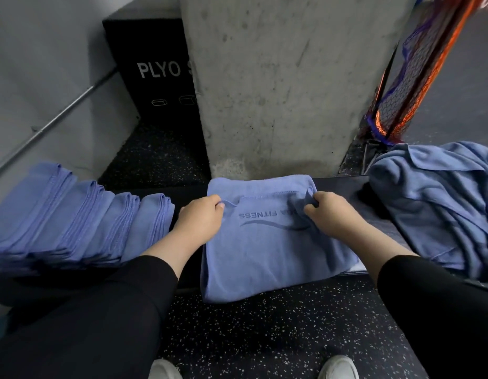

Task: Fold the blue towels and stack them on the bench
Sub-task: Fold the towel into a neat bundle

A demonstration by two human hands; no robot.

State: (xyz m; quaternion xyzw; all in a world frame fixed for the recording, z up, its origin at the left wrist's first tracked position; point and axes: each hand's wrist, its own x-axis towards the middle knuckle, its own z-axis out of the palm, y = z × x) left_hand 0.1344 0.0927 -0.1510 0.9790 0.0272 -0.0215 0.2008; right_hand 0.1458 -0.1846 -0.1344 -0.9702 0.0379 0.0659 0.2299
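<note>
Concrete pillar [278, 86] behind the table [344, 184]. Right of it, unfolded pile [439, 203]; left, folded stack [73, 214]. Before it lies the towel [264, 247], draped over the table's near edge. My left hand [201, 217] and right hand [330, 212] pinch it, fingers curled. I'd match corners before creasing. Nothing blocks the stack.

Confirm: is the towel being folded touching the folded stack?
Apart. The head view shows dark bench between the towel and the folded stack.
</note>
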